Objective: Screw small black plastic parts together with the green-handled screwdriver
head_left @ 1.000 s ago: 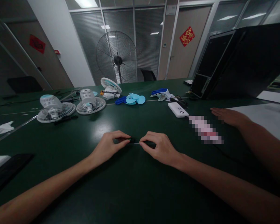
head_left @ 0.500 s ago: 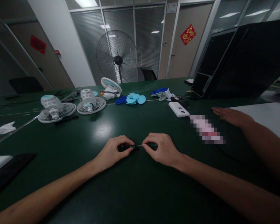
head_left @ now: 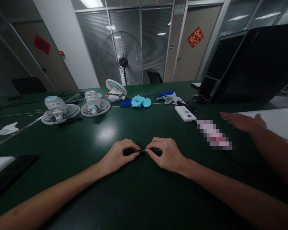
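Observation:
Near the middle of the dark green table (head_left: 105, 198), my left hand (head_left: 120, 154) pinches a small dark object (head_left: 127, 151) whose kind is hard to make out. Facing it, my right hand (head_left: 166, 154) is closed round the dark handle of a screwdriver (head_left: 157, 151). The thin metal shaft points left, and its tip reaches the dark object at my left fingertips. Both hands rest low over the table, a small gap apart.
Fan parts (head_left: 96, 107) and light blue blades (head_left: 141, 101) lie at the back. A white power bank (head_left: 185, 113) sits right of centre. Another person's hand (head_left: 242, 122) rests on the right, before a large black case (head_left: 259, 64). Gloves (head_left: 169, 96) lie behind.
The camera view has shifted slightly. My fingertips are a little closer together, with less of the shaft showing. The other person's thumb now sticks up.

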Demonstrator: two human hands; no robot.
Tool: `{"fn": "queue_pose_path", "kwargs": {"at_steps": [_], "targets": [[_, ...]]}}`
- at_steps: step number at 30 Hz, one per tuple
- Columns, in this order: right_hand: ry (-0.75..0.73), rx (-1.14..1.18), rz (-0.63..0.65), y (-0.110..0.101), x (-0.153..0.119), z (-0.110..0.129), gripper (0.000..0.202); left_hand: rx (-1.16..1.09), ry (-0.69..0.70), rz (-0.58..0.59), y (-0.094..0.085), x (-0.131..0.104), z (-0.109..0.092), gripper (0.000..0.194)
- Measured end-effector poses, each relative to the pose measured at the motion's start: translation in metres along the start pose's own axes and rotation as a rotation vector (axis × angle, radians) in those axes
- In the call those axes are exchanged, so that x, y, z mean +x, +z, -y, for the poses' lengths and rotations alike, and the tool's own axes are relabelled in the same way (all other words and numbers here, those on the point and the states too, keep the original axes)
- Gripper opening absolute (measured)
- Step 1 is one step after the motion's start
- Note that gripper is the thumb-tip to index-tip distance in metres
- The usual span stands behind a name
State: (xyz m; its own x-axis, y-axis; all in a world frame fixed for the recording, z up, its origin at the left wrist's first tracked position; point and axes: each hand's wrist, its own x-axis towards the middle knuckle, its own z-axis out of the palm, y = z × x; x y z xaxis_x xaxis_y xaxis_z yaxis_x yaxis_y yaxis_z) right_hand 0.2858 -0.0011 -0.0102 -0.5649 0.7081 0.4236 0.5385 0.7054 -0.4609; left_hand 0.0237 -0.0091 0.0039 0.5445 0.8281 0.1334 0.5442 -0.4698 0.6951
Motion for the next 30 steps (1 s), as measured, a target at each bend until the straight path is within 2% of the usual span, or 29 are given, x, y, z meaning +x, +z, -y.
{"fn": "queue_pose_path", "kwargs": {"at_steps": [21, 27, 30], "targets": [[0.028, -0.008, -0.016, -0.0013, -0.0024, -0.0006, 0.01, 0.027, 0.028, -0.002, 0.0008, -0.0002, 0.0016, 0.019], [-0.045, 0.007, -0.021, 0.0007, 0.0016, 0.003, 0.012, 0.032, 0.03, 0.002, 0.0016, -0.0006, 0.0017, 0.019], [-0.058, 0.076, -0.075, 0.0012, 0.0044, 0.0038, 0.013, 0.036, 0.026, 0.005, 0.0021, 0.0002, 0.0, 0.019]]}}
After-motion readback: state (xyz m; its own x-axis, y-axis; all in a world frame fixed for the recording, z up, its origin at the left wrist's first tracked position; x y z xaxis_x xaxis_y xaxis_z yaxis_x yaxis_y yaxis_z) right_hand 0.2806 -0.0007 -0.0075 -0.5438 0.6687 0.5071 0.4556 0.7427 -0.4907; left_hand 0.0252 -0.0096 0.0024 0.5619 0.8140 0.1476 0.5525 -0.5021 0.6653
